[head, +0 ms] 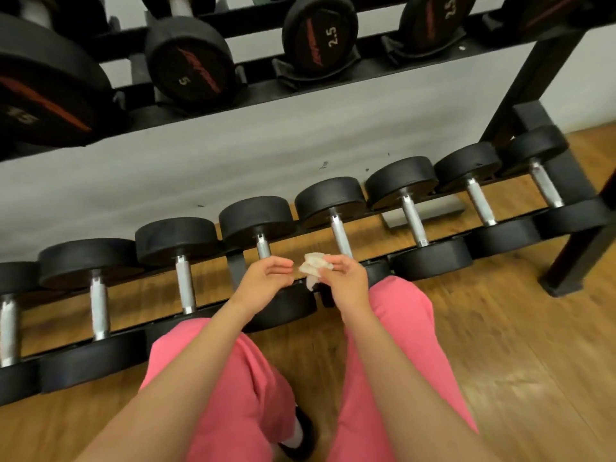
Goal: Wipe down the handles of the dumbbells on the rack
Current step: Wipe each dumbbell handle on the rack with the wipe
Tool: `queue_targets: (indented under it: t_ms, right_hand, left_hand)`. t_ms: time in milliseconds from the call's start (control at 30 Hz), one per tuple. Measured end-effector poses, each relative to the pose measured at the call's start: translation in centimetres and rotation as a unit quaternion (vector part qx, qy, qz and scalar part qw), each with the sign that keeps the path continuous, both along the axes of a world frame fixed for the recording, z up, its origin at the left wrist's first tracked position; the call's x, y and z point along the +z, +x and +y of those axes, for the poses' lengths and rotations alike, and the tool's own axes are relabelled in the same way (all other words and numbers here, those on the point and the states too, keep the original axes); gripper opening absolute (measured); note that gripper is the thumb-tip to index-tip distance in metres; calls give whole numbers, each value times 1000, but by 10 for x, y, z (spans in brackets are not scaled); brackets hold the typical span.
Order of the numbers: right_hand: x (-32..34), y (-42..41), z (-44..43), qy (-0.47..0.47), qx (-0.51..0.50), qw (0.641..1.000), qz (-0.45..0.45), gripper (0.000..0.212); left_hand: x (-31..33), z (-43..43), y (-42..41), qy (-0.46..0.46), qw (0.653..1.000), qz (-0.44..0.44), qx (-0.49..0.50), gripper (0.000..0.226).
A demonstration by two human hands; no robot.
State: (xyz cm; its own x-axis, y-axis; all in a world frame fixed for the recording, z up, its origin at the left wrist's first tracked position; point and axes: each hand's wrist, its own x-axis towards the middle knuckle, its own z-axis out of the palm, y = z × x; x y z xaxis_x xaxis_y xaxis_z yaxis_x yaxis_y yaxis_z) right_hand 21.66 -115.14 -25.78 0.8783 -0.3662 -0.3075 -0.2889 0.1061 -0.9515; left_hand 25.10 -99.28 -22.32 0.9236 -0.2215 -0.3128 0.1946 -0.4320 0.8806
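Down at the lower row of the rack (533, 85) now. Pinching a crumpled white wipe (315, 266) in the right hand (346, 281), thumb and fingertips closed on it, held above the near heads at centre frame. Left hand (266, 278) at nine o'clock of the wipe, close beside it, fingers loosely curled, gripping nothing. Hovering clear of the steel, not yet on any bar.

Nearest handle (263, 250) at twelve o'clock of the left hand; neighbouring handle (340, 233) at twelve o'clock of the right hand, lower ends of both hidden behind the fingers.

Judging the wipe: soft, featherlight, floppy (possibly damp, impossible to confirm), so best bunched into the palm and wrapped round a bar. Judging the dumbbells (400, 181): heavy, rigid, seated across the rails, no call to lift them. Better to take hold mid-handle, on the matte grey stretch, then twist and slide along its length. Probably grippy there, slicker at the polished collars near each head.
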Motion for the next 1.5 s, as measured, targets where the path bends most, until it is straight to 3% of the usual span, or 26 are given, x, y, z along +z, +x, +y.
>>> queue_targets:
  t_ms: [233, 367, 567, 700, 867, 967, 1100, 1200, 1367, 1500]
  right_hand:
    - [9, 5, -80, -235, -22, 970, 63, 17]
    - [3, 13, -91, -296, -9, 949, 105, 19]
    - [-34, 23, -71, -365, 84, 919, 124, 18]
    - [-65, 9, -56, -423, 185, 882, 93, 13]
    - [-63, 10, -99, -428, 214, 863, 164, 21]
    - [-57, 10, -114, -383, 197, 881, 197, 13]
    - [-59, 3, -103, -383, 224, 891, 101, 20]
    - [-62, 4, -111, -373, 238, 893, 78, 23]
    - [-63, 20, -112, -351, 140, 925, 44, 25]
    - [-65, 24, -91, -389, 167, 906, -22, 21]
  left_hand:
    - [-46, 14, -5, 160, 983, -87, -21, 33]
    - [-68, 20, -5, 219, 969, -94, -64, 43]
    - [-101, 11, 13, 261, 956, -130, -42, 30]
    - [-110, -13, 30, 348, 924, -161, -3, 26]
    - [-110, -25, 32, 417, 900, -123, 21, 23]
    - [-111, -28, 31, 452, 884, -120, 13, 22]
    - [-112, -35, 35, 481, 869, -114, 24, 21]
    - [-116, -36, 33, 472, 873, -115, 46, 22]
    - [-116, -35, 28, 461, 874, -141, 55, 26]
    - [-115, -29, 28, 446, 885, -127, 37, 31]
